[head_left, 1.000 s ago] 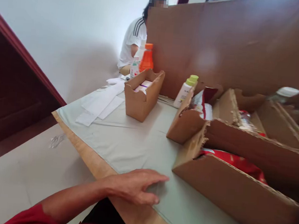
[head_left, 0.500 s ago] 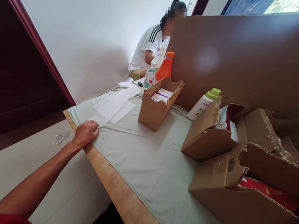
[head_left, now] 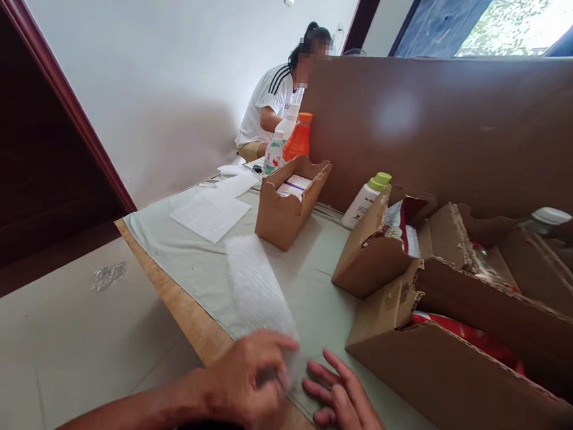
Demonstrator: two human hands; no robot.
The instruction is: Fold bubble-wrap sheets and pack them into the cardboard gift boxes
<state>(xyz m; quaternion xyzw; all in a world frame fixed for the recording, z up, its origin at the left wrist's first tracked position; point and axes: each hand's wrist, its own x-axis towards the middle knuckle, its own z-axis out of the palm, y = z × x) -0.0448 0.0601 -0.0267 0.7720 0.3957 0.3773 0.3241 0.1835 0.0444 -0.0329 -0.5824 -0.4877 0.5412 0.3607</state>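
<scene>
A translucent white strip of bubble wrap (head_left: 258, 283) stretches over the cloth near the table's front edge. My left hand (head_left: 252, 376) is closed on its near end, the fingers partly smeared by motion. Just to the right, my right hand (head_left: 345, 404) is open with its fingers spread, and it holds nothing. More bubble wrap (head_left: 211, 215) lies flat on the cloth farther back, left of a small cardboard box (head_left: 278, 221) with white packets inside.
Several cut cardboard boxes (head_left: 382, 324) line the right side, some holding red packages. A green-capped white bottle (head_left: 362, 205) leans behind them. Orange (head_left: 299, 139) and clear bottles (head_left: 273, 153) stand at the back, before a seated person (head_left: 268, 110). A tall cardboard panel (head_left: 440, 121) borders the table.
My left hand has come from the table's far left corner toward me, pulling a strip of bubble wrap along. My right hand has entered the view. The camera has shifted slightly.
</scene>
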